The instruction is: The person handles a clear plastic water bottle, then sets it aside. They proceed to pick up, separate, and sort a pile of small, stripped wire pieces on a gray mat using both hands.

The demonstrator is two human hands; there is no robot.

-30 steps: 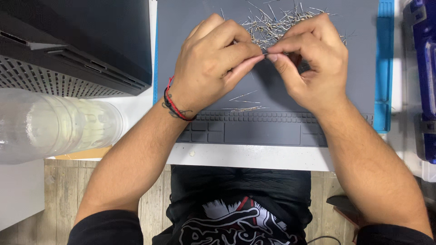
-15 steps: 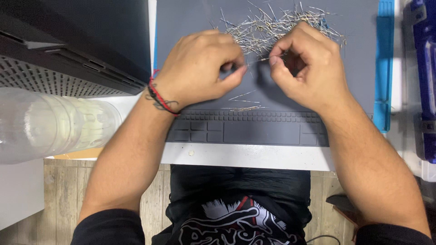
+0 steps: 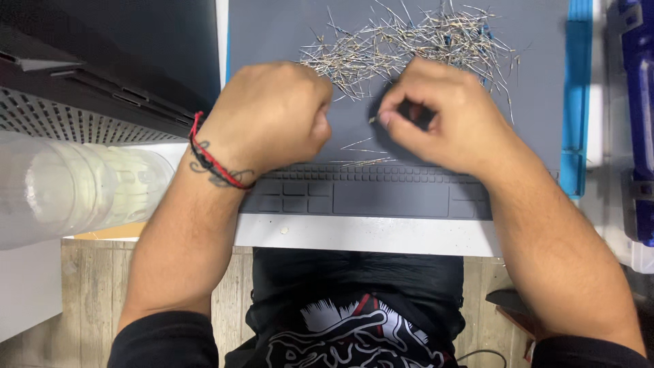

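A heap of several thin metal pins (image 3: 409, 41) lies at the far side of a grey work mat (image 3: 272, 34). My left hand (image 3: 272, 116) is curled into a fist at the near left edge of the heap, its fingertips hidden, so I cannot tell if it holds a pin. My right hand (image 3: 436, 116) is to the right of it, with thumb and forefinger pinched on one thin pin (image 3: 373, 120). A few loose pins (image 3: 361, 153) rest on the mat between and below the hands.
The mat's near edge has moulded compartments (image 3: 381, 197). A dark machine housing with a perforated grille (image 3: 82, 82) stands at left, above a translucent plastic container (image 3: 75, 184). A blue strip (image 3: 579, 102) and blue-and-white bins (image 3: 637, 123) sit at right.
The hands, pinched together on one pin a second ago, have drawn apart and moved nearer me. The right hand keeps a pin in its fingertips.
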